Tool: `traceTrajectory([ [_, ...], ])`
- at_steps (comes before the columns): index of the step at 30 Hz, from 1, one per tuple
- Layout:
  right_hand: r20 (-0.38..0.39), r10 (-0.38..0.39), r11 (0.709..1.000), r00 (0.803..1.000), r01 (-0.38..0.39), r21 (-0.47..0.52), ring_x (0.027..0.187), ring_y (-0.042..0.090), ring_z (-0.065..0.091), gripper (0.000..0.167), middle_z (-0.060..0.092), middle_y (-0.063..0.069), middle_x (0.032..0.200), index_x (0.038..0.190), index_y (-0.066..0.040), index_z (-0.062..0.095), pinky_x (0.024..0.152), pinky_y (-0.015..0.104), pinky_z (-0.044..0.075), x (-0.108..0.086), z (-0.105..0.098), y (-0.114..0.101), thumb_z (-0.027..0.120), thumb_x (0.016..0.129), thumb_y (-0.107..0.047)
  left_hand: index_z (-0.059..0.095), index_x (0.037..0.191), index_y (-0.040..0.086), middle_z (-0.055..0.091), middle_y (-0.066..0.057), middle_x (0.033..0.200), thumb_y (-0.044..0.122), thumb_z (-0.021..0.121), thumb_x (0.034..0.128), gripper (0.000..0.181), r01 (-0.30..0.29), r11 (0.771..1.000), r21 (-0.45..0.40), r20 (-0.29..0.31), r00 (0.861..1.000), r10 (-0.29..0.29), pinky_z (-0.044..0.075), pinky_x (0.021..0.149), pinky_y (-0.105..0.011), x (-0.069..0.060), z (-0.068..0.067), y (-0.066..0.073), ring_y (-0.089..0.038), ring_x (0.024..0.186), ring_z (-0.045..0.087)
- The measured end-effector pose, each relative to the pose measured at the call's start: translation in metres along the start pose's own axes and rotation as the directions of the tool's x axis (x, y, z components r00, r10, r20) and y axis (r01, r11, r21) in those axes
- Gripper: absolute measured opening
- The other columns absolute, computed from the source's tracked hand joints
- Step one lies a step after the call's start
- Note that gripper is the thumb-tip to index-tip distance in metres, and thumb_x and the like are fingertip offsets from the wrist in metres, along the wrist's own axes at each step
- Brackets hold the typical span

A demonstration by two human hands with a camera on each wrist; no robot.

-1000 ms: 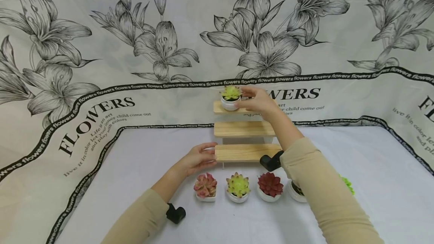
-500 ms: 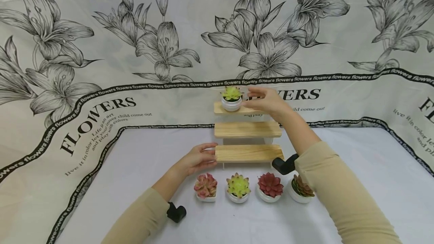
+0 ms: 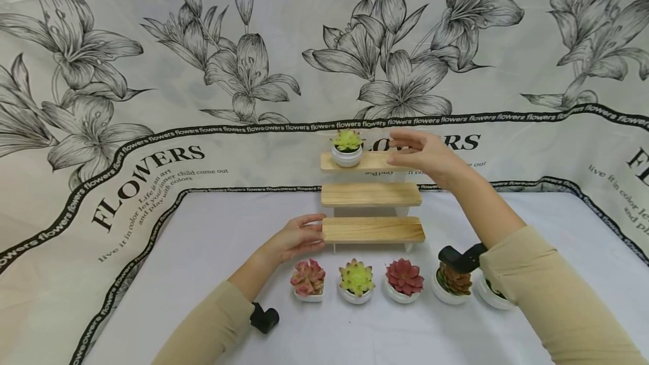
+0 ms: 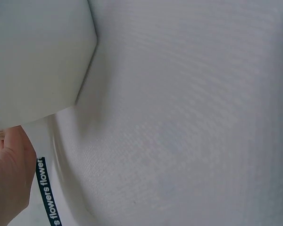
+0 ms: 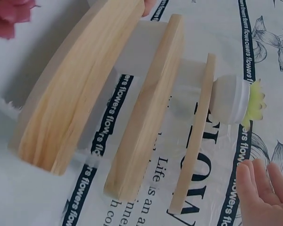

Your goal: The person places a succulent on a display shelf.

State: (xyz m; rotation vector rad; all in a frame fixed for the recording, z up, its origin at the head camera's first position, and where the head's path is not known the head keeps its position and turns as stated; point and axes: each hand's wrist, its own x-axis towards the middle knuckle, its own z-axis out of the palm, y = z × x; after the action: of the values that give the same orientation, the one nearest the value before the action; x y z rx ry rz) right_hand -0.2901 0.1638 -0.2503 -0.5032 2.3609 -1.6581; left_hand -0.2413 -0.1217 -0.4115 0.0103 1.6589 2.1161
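Observation:
A three-step stand with light wooden boards (image 3: 372, 230) stands upright on the table. My left hand (image 3: 299, 238) holds the left end of its lowest board; in the left wrist view that hand (image 4: 12, 176) is partly hidden behind a pale panel. On the top board's left part sits a yellow-green succulent (image 3: 347, 141) in a white pot (image 3: 347, 157). My right hand (image 3: 426, 154) is apart from the pot, near the top board's right end, with nothing in its fingers. The right wrist view shows that hand (image 5: 266, 200) with its fingers apart and the pot (image 5: 231, 99) untouched.
In front of the stand, a row of white-potted succulents runs left to right: pink (image 3: 308, 278), yellow-green (image 3: 356, 277), dark red (image 3: 404, 276), brownish (image 3: 454, 279), and one (image 3: 490, 293) partly behind the right sleeve. A flower-printed cloth (image 3: 253, 156) hangs behind.
My right hand has let go of the pot on the top board and moved away to the right. The pot stays put, and my left hand keeps its place on the lowest board.

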Motion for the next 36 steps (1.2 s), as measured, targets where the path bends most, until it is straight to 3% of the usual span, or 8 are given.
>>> traceTrajectory([
  [5,0.018,-0.007,1.000,1.000,0.007,-0.026,0.125,0.030,0.038,0.072,0.034,0.020,0.142,0.146,-0.005,0.027,0.105,0.042,0.034,-0.019,-0.011,0.001,0.067,0.087,-0.016,0.033,0.140,-0.004,0.043,-0.028,0.133,-0.012,0.050,0.0872,0.056,-0.001,1.000,0.000,0.002,1.000,0.001,0.054,0.080,-0.029,-0.001,0.000,-0.001,-0.017,0.089,0.060],
  [12,0.037,-0.055,0.993,0.998,0.058,-0.102,0.111,0.010,0.049,0.066,0.047,0.005,0.131,0.145,-0.004,0.029,0.085,0.020,0.048,-0.054,-0.033,0.015,0.064,0.089,-0.014,0.033,0.140,-0.003,0.040,-0.028,0.136,-0.012,0.050,0.0874,0.056,0.004,1.000,0.004,0.001,1.000,-0.004,0.054,0.081,-0.029,0.000,0.000,-0.002,-0.017,0.090,0.060],
  [16,0.018,-0.093,0.984,0.995,0.095,-0.153,0.107,0.004,0.051,0.061,0.052,-0.011,0.122,0.141,-0.007,0.036,0.081,0.020,0.050,-0.077,-0.044,0.025,0.064,0.088,-0.009,0.032,0.141,-0.003,0.041,-0.028,0.135,-0.012,0.050,0.0873,0.057,0.001,1.000,0.004,0.000,1.000,-0.001,0.054,0.080,-0.029,0.000,0.000,-0.002,-0.017,0.090,0.060],
  [19,0.012,-0.120,0.972,0.993,0.120,-0.200,0.106,0.001,0.051,0.060,0.051,-0.016,0.122,0.141,-0.011,0.038,0.079,0.019,0.051,-0.093,-0.052,0.032,0.064,0.087,-0.007,0.032,0.141,-0.004,0.041,-0.028,0.134,-0.012,0.049,0.0874,0.057,-0.007,1.000,0.007,0.001,1.000,0.007,0.054,0.080,-0.029,0.001,0.000,-0.001,-0.017,0.089,0.060],
  [29,-0.013,-0.148,0.963,0.989,0.142,-0.229,0.106,-0.002,0.053,0.062,0.052,-0.016,0.126,0.141,-0.015,0.039,0.077,0.019,0.052,-0.136,-0.074,0.065,0.061,0.086,0.005,0.033,0.141,-0.002,0.042,-0.026,0.133,-0.012,0.049,0.0876,0.056,0.003,1.000,0.008,-0.002,1.000,-0.003,0.054,0.078,-0.027,0.002,0.002,0.001,-0.016,0.088,0.059],
  [36,0.016,-0.202,0.968,0.979,0.202,-0.150,0.111,-0.001,0.051,0.066,0.049,-0.012,0.131,0.143,-0.012,0.035,0.079,0.018,0.051,-0.155,-0.085,0.097,0.053,0.085,0.015,0.032,0.141,-0.003,0.039,-0.028,0.136,-0.012,0.048,0.0881,0.056,0.006,1.000,0.011,-0.007,1.000,-0.006,0.053,0.080,-0.028,0.000,0.001,0.001,-0.017,0.091,0.058],
])
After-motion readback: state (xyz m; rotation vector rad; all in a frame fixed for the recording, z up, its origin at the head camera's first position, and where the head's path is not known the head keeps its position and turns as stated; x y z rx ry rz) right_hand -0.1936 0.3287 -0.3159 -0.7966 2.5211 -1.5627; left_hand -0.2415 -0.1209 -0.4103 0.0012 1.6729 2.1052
